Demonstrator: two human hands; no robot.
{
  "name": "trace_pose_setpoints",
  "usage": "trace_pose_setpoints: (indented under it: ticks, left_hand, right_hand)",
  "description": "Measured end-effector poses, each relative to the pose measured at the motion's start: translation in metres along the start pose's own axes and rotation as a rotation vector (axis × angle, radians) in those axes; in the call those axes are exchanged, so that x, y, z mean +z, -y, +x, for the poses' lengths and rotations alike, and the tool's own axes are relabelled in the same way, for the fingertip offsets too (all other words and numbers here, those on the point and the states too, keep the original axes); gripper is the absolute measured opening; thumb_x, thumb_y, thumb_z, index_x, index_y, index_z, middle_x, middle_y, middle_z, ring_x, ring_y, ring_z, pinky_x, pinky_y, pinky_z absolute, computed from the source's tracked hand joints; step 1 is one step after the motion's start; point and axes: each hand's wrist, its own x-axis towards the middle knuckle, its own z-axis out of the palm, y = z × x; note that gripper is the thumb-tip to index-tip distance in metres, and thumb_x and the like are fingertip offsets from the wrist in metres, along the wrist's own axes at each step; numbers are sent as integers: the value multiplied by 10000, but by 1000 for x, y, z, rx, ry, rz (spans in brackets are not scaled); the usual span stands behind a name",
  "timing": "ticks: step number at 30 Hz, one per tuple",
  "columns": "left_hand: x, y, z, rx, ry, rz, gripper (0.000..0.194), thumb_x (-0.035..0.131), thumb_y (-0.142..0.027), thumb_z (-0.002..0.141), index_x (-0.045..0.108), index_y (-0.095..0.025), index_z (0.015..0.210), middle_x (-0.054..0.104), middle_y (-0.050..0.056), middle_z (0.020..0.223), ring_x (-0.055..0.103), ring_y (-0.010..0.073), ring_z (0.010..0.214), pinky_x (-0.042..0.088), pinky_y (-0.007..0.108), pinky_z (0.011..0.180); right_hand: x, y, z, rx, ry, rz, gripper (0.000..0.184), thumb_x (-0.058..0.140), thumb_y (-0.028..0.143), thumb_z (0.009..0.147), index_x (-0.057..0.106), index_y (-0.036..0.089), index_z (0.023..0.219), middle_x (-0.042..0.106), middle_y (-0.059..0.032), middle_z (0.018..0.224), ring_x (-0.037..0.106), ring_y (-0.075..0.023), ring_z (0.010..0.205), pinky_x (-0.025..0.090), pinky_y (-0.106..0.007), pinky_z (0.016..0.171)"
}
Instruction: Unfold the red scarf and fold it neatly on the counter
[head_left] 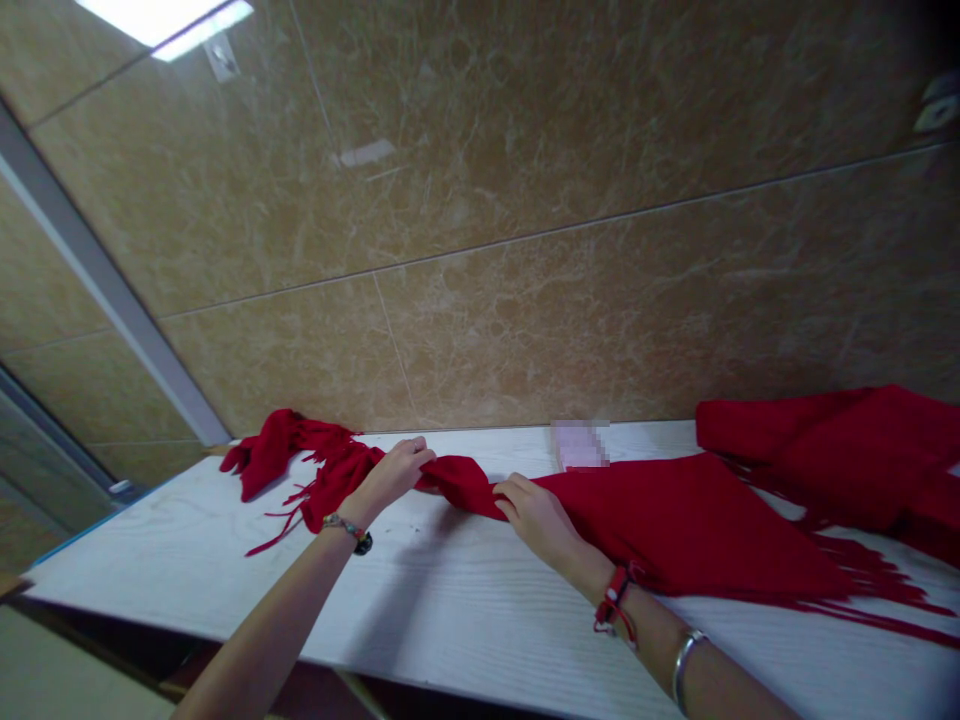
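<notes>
A long red scarf [675,520] with fringed ends stretches across the white table, fanned wide on the right and gathered narrow between my hands. My left hand [394,480] is closed on the bunched part of the scarf toward its left end. A short way to the right, my right hand [536,515] pinches the narrow section, fingers curled over its edge. The stretch between the hands looks twisted and slightly raised above the table. Fringe hangs loose past my left hand and also spreads at the lower right.
Another folded red cloth [832,450] lies at the right against the wall. A small red fringed piece [270,455] rests at the table's far left. Behind the scarf is a pale pink block-like item [577,446], partly blurred. A brown marbled wall [480,330] borders the white table [450,620].
</notes>
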Motion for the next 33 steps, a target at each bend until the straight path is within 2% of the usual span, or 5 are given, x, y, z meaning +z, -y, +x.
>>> trace_pose_setpoints:
  ticks: [4,11,16,22,33]
  left_hand:
    - [-10,-9,-25,44,29,68,239,381,-39,795,593,-149,796,565,73,847,512,182,796,425,320,744]
    - [23,-10,-61,-194,100,-27,262,408,-3,740,563,-147,896,602,66,895,563,170,833,438,300,788]
    - [6,-1,-34,-259,-152,-4,232,393,-62,796,551,-161,933,601,72,959,557,178,883,414,323,815]
    - [14,-5,-39,-86,161,38,238,440,-25,734,567,-160,884,620,72,880,574,190,808,412,320,748]
    - [-11,18,-27,-206,-115,-323,142,464,-176,778,600,-161,815,599,44,844,553,153,795,434,273,763]
  right_hand:
    - [2,-2,-1,-6,165,-81,200,440,149,838,616,183,927,596,-47,955,563,-135,819,412,-214,716]
    - [1,-1,-3,-89,213,-230,146,462,171,836,605,166,863,630,-58,884,563,-168,810,399,-246,696]
    - [-18,-4,-1,18,-9,-317,208,407,83,832,579,167,914,607,-67,926,533,-170,881,377,-256,768]
    - [-21,-13,-3,130,77,-262,219,410,51,801,571,174,886,586,-47,908,552,-127,728,380,-214,626]
    - [-31,-17,0,258,-229,-211,220,381,56,805,546,156,909,557,-67,956,525,-160,836,394,-242,673]
